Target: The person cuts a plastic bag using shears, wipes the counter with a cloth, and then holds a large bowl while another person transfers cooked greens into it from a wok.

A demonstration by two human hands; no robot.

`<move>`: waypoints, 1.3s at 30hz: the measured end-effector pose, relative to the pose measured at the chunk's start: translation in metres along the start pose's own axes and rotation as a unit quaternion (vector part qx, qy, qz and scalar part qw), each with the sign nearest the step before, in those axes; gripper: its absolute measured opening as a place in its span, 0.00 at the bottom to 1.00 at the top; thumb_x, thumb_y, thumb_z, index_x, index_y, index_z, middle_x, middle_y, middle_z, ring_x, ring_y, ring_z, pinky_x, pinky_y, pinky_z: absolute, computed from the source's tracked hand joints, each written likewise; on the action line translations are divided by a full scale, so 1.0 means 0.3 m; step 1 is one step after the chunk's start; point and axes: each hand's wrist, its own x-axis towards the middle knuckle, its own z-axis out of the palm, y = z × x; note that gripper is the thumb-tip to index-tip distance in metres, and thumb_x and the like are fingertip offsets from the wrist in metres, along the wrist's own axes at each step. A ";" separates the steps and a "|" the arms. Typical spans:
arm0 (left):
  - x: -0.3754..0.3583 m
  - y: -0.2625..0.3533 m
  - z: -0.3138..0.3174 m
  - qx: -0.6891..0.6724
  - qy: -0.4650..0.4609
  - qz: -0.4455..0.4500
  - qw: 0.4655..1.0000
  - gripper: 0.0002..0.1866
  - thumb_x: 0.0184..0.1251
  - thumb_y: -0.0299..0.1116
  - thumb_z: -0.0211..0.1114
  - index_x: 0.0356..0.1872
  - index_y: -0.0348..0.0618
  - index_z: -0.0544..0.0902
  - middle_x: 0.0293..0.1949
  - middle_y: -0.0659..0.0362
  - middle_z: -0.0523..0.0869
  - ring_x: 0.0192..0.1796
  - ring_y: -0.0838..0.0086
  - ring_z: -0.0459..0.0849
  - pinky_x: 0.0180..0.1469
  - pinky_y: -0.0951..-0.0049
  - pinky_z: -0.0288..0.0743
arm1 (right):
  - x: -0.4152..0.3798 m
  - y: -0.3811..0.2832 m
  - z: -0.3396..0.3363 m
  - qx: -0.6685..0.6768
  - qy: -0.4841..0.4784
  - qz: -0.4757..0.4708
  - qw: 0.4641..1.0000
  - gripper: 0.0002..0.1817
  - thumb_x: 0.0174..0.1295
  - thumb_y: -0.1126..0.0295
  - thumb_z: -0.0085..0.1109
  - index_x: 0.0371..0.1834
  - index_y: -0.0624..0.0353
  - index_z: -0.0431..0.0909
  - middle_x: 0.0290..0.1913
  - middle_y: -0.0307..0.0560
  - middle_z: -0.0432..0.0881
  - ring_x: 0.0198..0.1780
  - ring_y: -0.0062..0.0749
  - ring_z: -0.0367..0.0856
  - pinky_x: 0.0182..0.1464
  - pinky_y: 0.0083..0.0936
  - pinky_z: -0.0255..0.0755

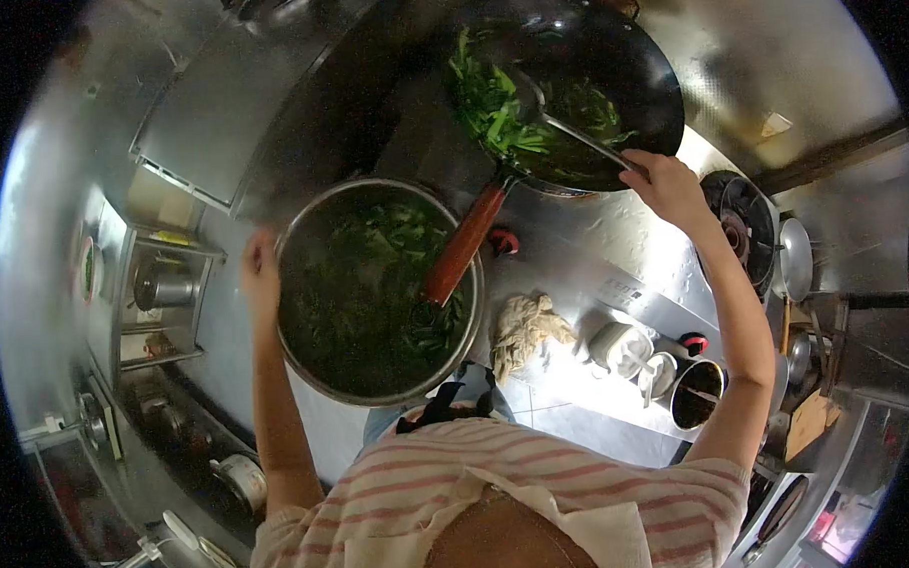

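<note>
My right hand (666, 186) grips the handle of a metal ladle (582, 136), whose head rests among chopped green vegetables (498, 107) in a large black wok (653, 77). The wok's reddish wooden handle (465, 242) points toward me and overhangs a big round metal pot (299, 375). Dark liquid and leafy greens (398, 231) fill that pot. At the pot's left rim is my left hand (261, 263), its fingers curled; what they hold, if anything, is hidden.
A crumpled beige cloth (526, 334) lies on the counter right of the pot. Beside it stand white containers (619, 348) and a dark-filled container (697, 396). A burner (738, 229) is at the right. Metal shelves (167, 359) stand at the left.
</note>
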 end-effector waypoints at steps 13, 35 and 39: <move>-0.479 -0.371 -0.219 -0.120 0.131 -0.385 0.906 0.20 0.63 0.46 0.52 0.47 0.42 0.73 0.37 0.59 0.79 0.36 0.78 0.75 0.36 0.77 0.67 | 0.055 0.036 -0.014 0.377 -0.206 0.178 0.885 0.22 0.56 0.65 0.56 0.50 0.69 0.69 0.15 0.33 0.66 0.13 0.10 0.61 0.09 0.10 0.52; -0.464 -0.548 -0.292 -0.210 0.000 -0.362 0.908 0.19 0.60 0.48 0.54 0.41 0.43 0.76 0.34 0.61 0.78 0.34 0.78 0.74 0.39 0.77 0.67 | -0.273 -0.553 -0.441 0.234 -0.017 0.182 0.955 0.23 0.57 0.61 0.54 0.54 0.63 0.68 0.14 0.31 0.65 0.10 0.09 0.55 0.10 0.09 0.49; -0.442 -0.555 -0.290 -0.218 -0.048 -0.326 0.919 0.20 0.60 0.48 0.54 0.41 0.40 0.75 0.33 0.61 0.78 0.34 0.79 0.74 0.38 0.78 0.67 | -0.278 -0.736 -0.229 -0.219 0.145 -0.237 0.935 0.16 0.55 0.63 0.52 0.44 0.59 0.76 0.21 0.41 0.77 0.23 0.23 0.77 0.17 0.22 0.66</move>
